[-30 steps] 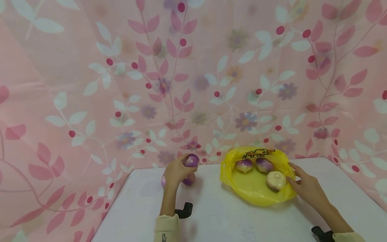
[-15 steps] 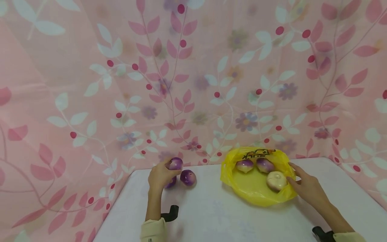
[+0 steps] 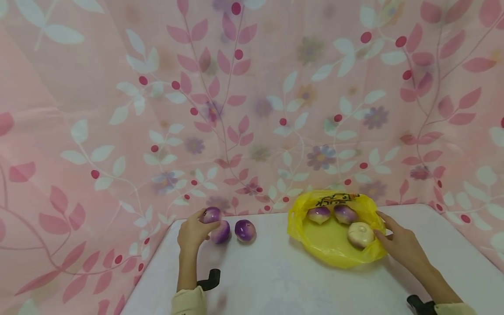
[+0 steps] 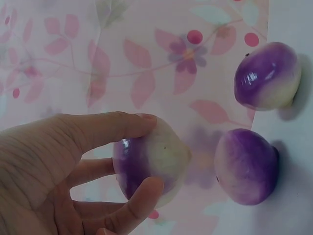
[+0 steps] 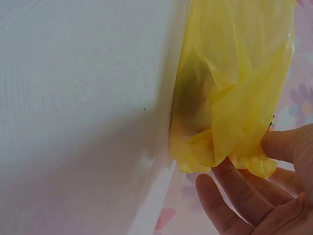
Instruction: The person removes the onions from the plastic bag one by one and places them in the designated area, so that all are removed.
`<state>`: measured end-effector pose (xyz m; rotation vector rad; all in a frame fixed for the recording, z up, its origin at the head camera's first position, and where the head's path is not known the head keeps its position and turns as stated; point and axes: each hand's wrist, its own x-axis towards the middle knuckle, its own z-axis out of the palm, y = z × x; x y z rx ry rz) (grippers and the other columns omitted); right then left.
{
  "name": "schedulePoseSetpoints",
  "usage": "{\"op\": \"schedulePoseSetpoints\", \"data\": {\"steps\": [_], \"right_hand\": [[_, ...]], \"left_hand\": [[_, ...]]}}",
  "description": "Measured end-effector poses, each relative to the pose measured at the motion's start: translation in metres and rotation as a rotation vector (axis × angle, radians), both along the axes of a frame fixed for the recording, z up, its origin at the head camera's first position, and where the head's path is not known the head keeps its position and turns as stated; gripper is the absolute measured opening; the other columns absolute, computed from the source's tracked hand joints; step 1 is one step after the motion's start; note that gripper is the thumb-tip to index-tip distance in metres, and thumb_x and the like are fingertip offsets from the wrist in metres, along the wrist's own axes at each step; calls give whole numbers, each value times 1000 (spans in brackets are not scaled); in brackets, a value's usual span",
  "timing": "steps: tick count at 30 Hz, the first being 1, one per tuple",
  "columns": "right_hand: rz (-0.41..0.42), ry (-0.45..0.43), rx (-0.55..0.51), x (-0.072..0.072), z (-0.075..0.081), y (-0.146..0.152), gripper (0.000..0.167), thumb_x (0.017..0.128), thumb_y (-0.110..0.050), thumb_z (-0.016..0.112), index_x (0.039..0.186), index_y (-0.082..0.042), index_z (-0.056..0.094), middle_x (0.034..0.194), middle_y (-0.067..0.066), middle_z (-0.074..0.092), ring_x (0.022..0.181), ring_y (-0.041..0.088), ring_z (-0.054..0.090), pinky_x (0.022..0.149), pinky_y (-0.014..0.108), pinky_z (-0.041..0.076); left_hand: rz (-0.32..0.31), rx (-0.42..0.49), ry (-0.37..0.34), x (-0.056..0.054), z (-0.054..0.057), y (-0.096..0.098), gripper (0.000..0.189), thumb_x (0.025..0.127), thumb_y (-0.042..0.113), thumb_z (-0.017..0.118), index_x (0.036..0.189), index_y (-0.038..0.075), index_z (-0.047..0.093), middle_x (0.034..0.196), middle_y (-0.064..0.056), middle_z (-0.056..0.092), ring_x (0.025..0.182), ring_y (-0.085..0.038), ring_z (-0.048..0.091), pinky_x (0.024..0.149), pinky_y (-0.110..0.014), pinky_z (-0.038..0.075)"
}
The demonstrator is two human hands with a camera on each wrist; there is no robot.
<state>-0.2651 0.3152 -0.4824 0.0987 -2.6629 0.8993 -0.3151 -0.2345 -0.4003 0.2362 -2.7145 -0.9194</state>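
One shiny, round purple-and-cream turnip [image 4: 166, 147] is clasped by the curled fingers of my left hand [image 3: 191, 232], near two matching turnips [image 3: 245, 231] on the white table [image 3: 283, 280]. Angled inward, my right hand [image 3: 404, 245] pinches a crinkled yellow plastic bag [image 3: 328, 245], which blurs a dark shape [image 5: 195, 95] inside. My beige sleeves [image 3: 190, 302] are cut off below.

Near the white surface's [image 3: 283, 280] far left corner, the left hand [image 3: 192, 232] grips a purple bulb [image 3: 213, 214] just beside two other bulbs [image 3: 245, 230]. Toward the far edge, right of centre, the right hand [image 3: 402, 243] holds an open yellow bag [image 3: 332, 257] containing three bulbs [image 3: 345, 214].
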Motion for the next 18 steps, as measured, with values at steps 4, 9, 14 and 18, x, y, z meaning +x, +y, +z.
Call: {"op": "schedulePoseSetpoints", "data": {"steps": [4, 9, 14, 18], "right_hand": [[5, -15, -3, 0, 2, 1, 62, 96, -21, 63, 147, 1, 35, 121, 42, 52, 81, 42, 68, 59, 44, 57], [7, -26, -10, 0, 1, 2, 62, 96, -22, 62, 147, 1, 34, 121, 42, 52, 82, 42, 68, 59, 43, 57], [-4, -45, -11, 0, 0, 3, 62, 96, -23, 62, 147, 0, 34, 122, 42, 51, 83, 42, 68, 60, 44, 57], [-9, -47, -9, 0, 0, 2, 62, 96, -22, 63, 147, 1, 35, 121, 42, 52, 82, 41, 68, 60, 44, 57]], "left_hand": [[14, 6, -13, 0, -2, -7, 77, 77, 49, 78, 144, 21, 51, 67, 2, 69, 53, -13, 64, 52, -32, 43], [41, 20, -16, 2, -9, -16, 75, 78, 48, 78, 144, 21, 52, 62, 0, 68, 56, -14, 65, 53, -34, 44], [71, 32, -21, 1, -18, -26, 74, 80, 48, 77, 143, 20, 52, 65, -3, 70, 60, -19, 67, 54, -36, 44], [98, 41, -45, 1, -28, -33, 75, 81, 48, 75, 144, 17, 50, 67, -6, 71, 62, -22, 69, 57, -38, 46]]}}
